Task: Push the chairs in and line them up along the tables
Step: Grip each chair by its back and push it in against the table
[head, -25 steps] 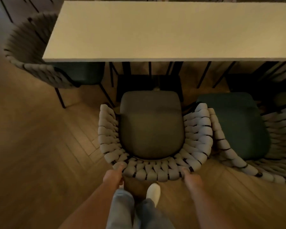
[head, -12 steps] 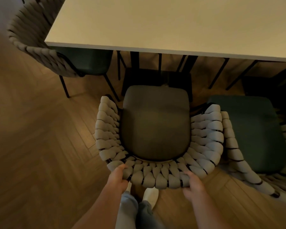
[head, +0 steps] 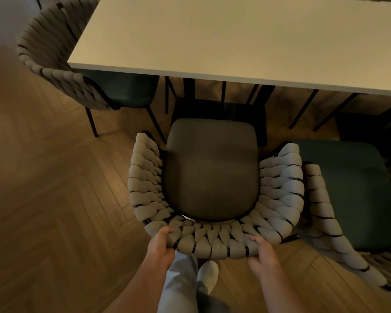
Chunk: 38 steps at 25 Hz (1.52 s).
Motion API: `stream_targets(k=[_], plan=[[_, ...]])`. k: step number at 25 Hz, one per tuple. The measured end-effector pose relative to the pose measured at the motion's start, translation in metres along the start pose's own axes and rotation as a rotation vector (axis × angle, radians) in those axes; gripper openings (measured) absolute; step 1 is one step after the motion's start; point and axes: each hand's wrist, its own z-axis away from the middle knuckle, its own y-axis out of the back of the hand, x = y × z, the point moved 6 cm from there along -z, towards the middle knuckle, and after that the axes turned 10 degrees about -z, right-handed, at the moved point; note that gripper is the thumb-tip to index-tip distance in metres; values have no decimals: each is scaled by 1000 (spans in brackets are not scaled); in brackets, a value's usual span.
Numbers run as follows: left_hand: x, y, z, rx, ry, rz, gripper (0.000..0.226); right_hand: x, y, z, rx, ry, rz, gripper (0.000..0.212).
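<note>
Chair (head: 210, 170) backrest gripped by both hands.

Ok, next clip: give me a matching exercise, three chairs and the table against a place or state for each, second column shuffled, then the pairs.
Things:
1. grey-seat chair
2. left green-seat chair
3. right green-seat chair
4. table

Places or states:
A. seat partly under the table's corner
B. woven arm against the held chair's arm
C. pale bare top
D. backrest gripped by left hand and right hand

Pairs: 1-D, 2-A, 3-B, 4-C
</note>
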Motion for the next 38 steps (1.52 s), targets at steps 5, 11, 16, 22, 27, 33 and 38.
stream_targets(k=[5, 11, 16, 22, 27, 33, 38], plan=[[37, -6, -1, -1, 12, -13, 34, 3, -42, -3, -44, 10, -52, 52], [80, -15, -19, 9, -27, -58, 35, 8, -87, -1, -90, -13, -80, 47], [119, -34, -35, 13, -80, -80, 34, 4, -123, -4, -81, -15, -101, 55], [155, -58, -56, -7, -64, -122, 21, -12, -167, -18, -63, 16, -111, 58], [194, -76, -68, 0, -70, -129, 25, -16, -206, -27, -63, 6, -88, 47], [231, -96, -88, -2, -39, -122, 29, -26, -255, -35, -79, -1, -65, 29], [263, -114, -100, -24, -53, -100, 21, -32, -294, -41, -86, 1, -54, 26]])
